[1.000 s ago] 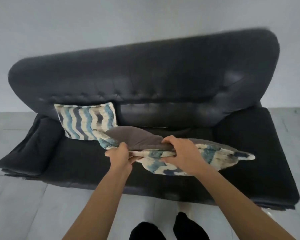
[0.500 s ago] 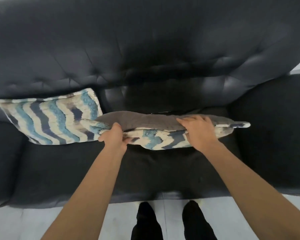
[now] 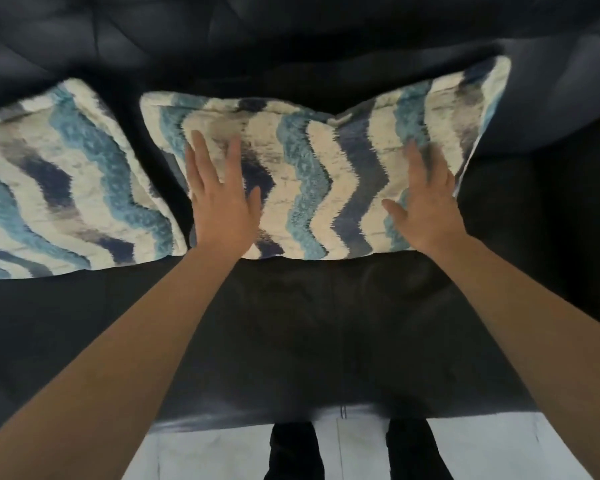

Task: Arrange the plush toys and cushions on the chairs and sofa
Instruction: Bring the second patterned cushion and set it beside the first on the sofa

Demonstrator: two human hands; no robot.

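Note:
Two cushions with wavy blue, navy and cream stripes lean against the back of a black sofa [image 3: 291, 341]. The left cushion [image 3: 59, 188] stands alone at the left. The right cushion [image 3: 326, 168] stands at the middle, patterned side facing me. My left hand [image 3: 222, 199] lies flat on its left part with fingers spread. My right hand [image 3: 426, 199] lies flat on its right part, slightly blurred. Neither hand grips anything.
The sofa's tufted backrest [image 3: 291, 39] fills the top. Its right armrest [image 3: 568, 237] rises beside the right cushion. Pale floor [image 3: 354, 445] and my dark shoes [image 3: 295, 452] show below the seat's front edge.
The cushion I held flat with both hands now stands against the backrest, pattern out. Both hands have let go and rest flat on it. The view has moved closer.

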